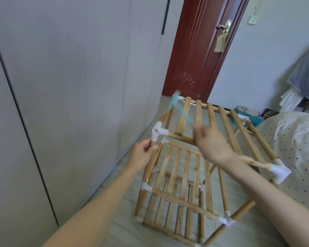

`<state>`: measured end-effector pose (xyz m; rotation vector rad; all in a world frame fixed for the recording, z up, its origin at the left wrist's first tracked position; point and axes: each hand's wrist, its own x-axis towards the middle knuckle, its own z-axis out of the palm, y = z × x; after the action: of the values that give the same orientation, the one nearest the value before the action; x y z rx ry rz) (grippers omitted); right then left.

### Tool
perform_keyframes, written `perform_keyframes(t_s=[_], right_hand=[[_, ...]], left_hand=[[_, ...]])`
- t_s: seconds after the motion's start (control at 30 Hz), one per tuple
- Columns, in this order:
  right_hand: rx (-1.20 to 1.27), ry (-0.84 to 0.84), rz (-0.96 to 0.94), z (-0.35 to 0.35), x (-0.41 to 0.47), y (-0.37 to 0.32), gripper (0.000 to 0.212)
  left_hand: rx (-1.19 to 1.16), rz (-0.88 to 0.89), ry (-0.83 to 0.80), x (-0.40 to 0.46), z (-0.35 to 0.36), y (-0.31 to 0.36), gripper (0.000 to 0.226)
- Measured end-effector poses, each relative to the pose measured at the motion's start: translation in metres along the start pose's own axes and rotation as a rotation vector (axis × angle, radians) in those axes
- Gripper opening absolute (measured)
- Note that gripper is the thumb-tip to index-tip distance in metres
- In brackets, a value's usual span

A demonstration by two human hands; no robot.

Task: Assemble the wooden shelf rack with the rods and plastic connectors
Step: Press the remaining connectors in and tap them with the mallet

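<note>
The left hand's point(141, 155) fingers curled around a round wooden upright just below a smooth white plastic connector point(158, 133) at the slatted rack's point(182, 175) near-left top corner, while the right hand point(212, 141), above the rack, gripped a blurred teal plastic hammer point(180, 110).

- Wardrobe point(70, 86) wall runs close along the rack's point(194, 175) left side; only a narrow strip of floor point(125, 175) between.
- Bed point(296, 148) presses against the rack's right corner connector point(279, 171); no passage there.
- Slats leave slim gaps.
- Open air above top tier.
- Closed door point(200, 50) behind far end.
</note>
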<state>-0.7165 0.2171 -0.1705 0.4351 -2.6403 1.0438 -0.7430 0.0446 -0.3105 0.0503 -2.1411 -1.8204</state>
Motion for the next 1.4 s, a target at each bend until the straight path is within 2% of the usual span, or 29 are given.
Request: perform_keyframes(t_s=[0.03, 0.07, 0.1, 0.17, 0.2, 0.23, 0.3, 0.33, 0.37, 0.4, 0.43, 0.47, 0.53, 0.57, 0.6, 0.67, 0.73, 0.8, 0.83, 0.9, 0.93, 1.03, 1.07, 1.1, 1.13, 1.27, 1.33, 1.37, 1.4], right_hand=[[0.044, 0.161, -0.103, -0.006, 0.005, -0.004, 0.038], [0.071, 0.241, -0.151, -0.007, 0.006, -0.006, 0.037], [0.031, 0.176, -0.174, -0.004, 0.004, -0.010, 0.036], [-0.123, -0.161, -0.054, 0.011, -0.008, -0.001, 0.036], [-0.105, -0.178, -0.038, 0.011, -0.009, 0.001, 0.038], [-0.140, -0.152, -0.081, 0.008, -0.001, 0.004, 0.039], [-0.071, 0.109, -0.193, 0.000, 0.009, -0.002, 0.039], [-0.057, 0.131, -0.161, 0.000, 0.007, -0.005, 0.038], [-0.119, 0.031, -0.121, 0.006, 0.005, -0.005, 0.036], [-0.196, -0.162, -0.028, 0.011, -0.003, 0.001, 0.035], [-0.194, -0.229, 0.040, 0.012, -0.007, 0.006, 0.035], [-0.190, -0.207, 0.008, 0.008, -0.003, 0.005, 0.037], [-0.092, 0.074, -0.172, -0.004, 0.009, -0.006, 0.041], [-0.031, 0.166, -0.203, -0.005, 0.011, -0.006, 0.041], [-0.047, 0.095, -0.167, -0.004, 0.010, -0.009, 0.040], [-0.135, -0.200, 0.014, 0.005, -0.005, 0.003, 0.038], [-0.094, -0.067, -0.021, -0.001, -0.003, 0.007, 0.038], [0.003, 0.208, -0.163, -0.010, 0.003, 0.006, 0.036], [-0.011, 0.159, -0.148, -0.009, 0.002, 0.004, 0.034], [-0.080, -0.138, 0.000, 0.000, -0.008, 0.013, 0.033], [-0.080, -0.155, 0.021, 0.000, -0.010, 0.017, 0.033], [-0.017, 0.147, -0.145, -0.007, -0.002, 0.013, 0.035], [-0.029, 0.093, -0.116, -0.005, -0.002, 0.011, 0.035], [-0.073, -0.050, -0.053, -0.001, -0.007, 0.010, 0.036], [-0.028, -0.124, 0.025, 0.002, -0.010, 0.015, 0.037], [0.020, 0.127, -0.094, -0.003, -0.006, 0.011, 0.034], [0.008, -0.103, 0.062, 0.002, -0.012, 0.007, 0.031], [0.041, -0.148, 0.140, 0.002, -0.014, 0.011, 0.031], [0.051, -0.097, 0.108, -0.001, -0.011, 0.012, 0.034]], left_hand=[[-0.004, -0.011, -0.011, -0.002, 0.000, -0.005, 0.010], [-0.002, -0.028, -0.025, -0.003, 0.001, -0.012, 0.015], [0.015, -0.055, -0.033, -0.006, 0.002, -0.019, 0.017], [0.053, -0.097, -0.034, -0.012, 0.006, -0.032, 0.015], [0.067, -0.101, -0.029, -0.013, 0.007, -0.038, 0.014], [0.078, -0.095, -0.023, -0.012, 0.008, -0.041, 0.012], [0.082, -0.086, -0.006, -0.010, 0.009, -0.042, 0.013], [0.086, -0.088, -0.003, -0.010, 0.009, -0.043, 0.013], [0.092, -0.088, 0.003, -0.010, 0.008, -0.042, 0.014], [0.097, -0.091, 0.004, -0.011, 0.008, -0.044, 0.014], [0.099, -0.098, 0.006, -0.013, 0.008, -0.046, 0.014], [0.099, -0.096, 0.011, -0.013, 0.008, -0.047, 0.015], [0.074, -0.098, 0.033, -0.014, 0.008, -0.050, 0.017], [0.057, -0.106, 0.038, -0.015, 0.008, -0.049, 0.018], [0.044, -0.113, 0.043, -0.016, 0.008, -0.048, 0.020], [0.040, -0.128, 0.045, -0.019, 0.009, -0.047, 0.021], [0.043, -0.114, 0.050, -0.018, 0.009, -0.048, 0.022], [0.026, -0.110, 0.060, -0.017, 0.009, -0.048, 0.024], [0.023, -0.111, 0.059, -0.017, 0.010, -0.048, 0.025], [0.032, -0.112, 0.059, -0.019, 0.011, -0.049, 0.024], [0.036, -0.112, 0.059, -0.019, 0.011, -0.049, 0.024], [0.054, -0.099, 0.065, -0.017, 0.010, -0.050, 0.021], [0.060, -0.100, 0.062, -0.017, 0.010, -0.049, 0.021], [0.064, -0.104, 0.056, -0.018, 0.010, -0.049, 0.021], [0.061, -0.108, 0.051, -0.019, 0.011, -0.048, 0.022], [0.051, -0.108, 0.036, -0.017, 0.010, -0.047, 0.021], [0.042, -0.125, 0.031, -0.018, 0.010, -0.046, 0.020], [0.043, -0.129, 0.029, -0.020, 0.011, -0.047, 0.021], [0.047, -0.123, 0.026, -0.020, 0.011, -0.047, 0.022]])
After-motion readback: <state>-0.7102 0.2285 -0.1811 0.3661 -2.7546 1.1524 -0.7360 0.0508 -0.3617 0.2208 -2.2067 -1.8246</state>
